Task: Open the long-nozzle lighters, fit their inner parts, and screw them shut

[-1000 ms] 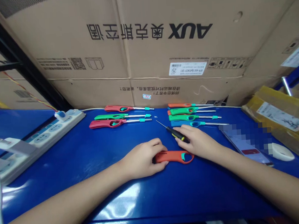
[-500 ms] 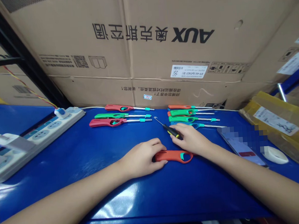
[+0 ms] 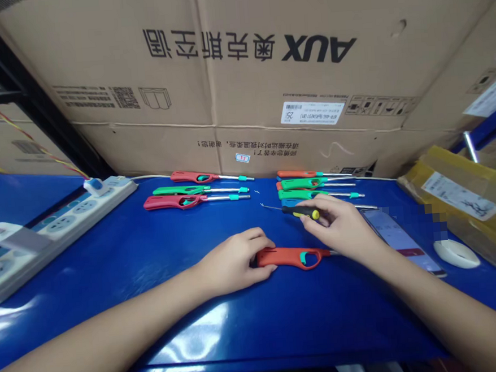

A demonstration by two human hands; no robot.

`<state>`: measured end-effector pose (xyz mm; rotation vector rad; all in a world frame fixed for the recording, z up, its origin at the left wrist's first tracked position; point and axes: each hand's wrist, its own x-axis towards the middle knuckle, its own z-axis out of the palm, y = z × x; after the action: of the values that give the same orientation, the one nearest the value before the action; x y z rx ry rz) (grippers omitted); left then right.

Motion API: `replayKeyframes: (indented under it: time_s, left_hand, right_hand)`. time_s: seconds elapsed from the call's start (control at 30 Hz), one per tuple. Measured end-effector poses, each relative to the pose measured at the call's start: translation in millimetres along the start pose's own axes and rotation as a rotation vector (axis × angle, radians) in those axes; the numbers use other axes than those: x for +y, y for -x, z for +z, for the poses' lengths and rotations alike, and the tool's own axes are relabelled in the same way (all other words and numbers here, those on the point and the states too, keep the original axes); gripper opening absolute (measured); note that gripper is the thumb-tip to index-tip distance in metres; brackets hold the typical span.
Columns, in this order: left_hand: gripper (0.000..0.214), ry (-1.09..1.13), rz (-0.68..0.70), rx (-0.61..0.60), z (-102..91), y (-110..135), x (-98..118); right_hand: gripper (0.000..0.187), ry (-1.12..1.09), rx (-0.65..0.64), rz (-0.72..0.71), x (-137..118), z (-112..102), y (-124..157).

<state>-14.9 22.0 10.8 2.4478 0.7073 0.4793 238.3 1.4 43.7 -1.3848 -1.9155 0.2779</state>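
My left hand (image 3: 238, 261) grips the butt end of an orange-red gas lighter (image 3: 284, 256) lying on the blue table (image 3: 223, 318). The lighter's teal trigger faces right, and its metal tube runs under my right wrist. In my right hand (image 3: 338, 222) is a black and yellow screwdriver (image 3: 298, 211), held above the table with its thin shaft pointing left. A tiny piece, perhaps a screw, shows at its tip. Other tiny pieces (image 3: 257, 191) lie on the table just beyond. Red and green lighters (image 3: 175, 201) form a row at back left, and several more lighters (image 3: 301, 183) lie at back right.
A large cardboard box (image 3: 241, 90) stands along the back. At left lies a white power strip (image 3: 66, 224) with plugs in it. On the right are a phone (image 3: 398, 238), a white computer mouse (image 3: 455, 253) and a yellow-taped package (image 3: 465, 199).
My right hand has drawn back to the right with the screwdriver, whose shaft has swung lower to point nearly level left. My left hand stays on the orange-red lighter. The view has shifted slightly.
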Motion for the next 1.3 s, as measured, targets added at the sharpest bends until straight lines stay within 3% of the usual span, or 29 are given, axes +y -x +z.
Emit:
replayKeyframes:
  time_s: [0.13, 0.5, 0.7, 0.9, 1.07, 1.3]
  left_hand:
    - [0.029, 0.031, 0.020, -0.015, -0.3, 0.1, -1.3]
    - [0.032, 0.052, 0.015, -0.040, -1.0, -3.4, -3.9]
    - [0.031, 0.057, -0.001, 0.009, -1.5, -6.0, -2.0]
    - [0.028, 0.162, -0.019, 0.044, 1.3, -6.0, 2.5]
    - [0.025, 0.266, -0.060, 0.054, 7.0, -3.6, 9.9]
    - [0.029, 0.429, -0.209, 0.200, 12.7, -5.3, 7.2]
  right_hand:
    - [0.023, -0.018, 0.124, -0.004, 2.1, 0.3, 6.4]
    - [0.015, 0.004, 0.250, -0.085, 9.9, -7.1, 8.6]
    - [0.010, -0.252, 0.326, 0.096, 6.9, -5.1, 10.2]
    - [0.035, -0.542, 0.322, 0.223, 10.9, -5.0, 6.4]
    - [0.039, -0.650, 0.299, 0.284, 14.6, -3.1, 4.9]
    - [0.037, -0.721, 0.307, 0.320, 20.7, 1.3, 3.4]
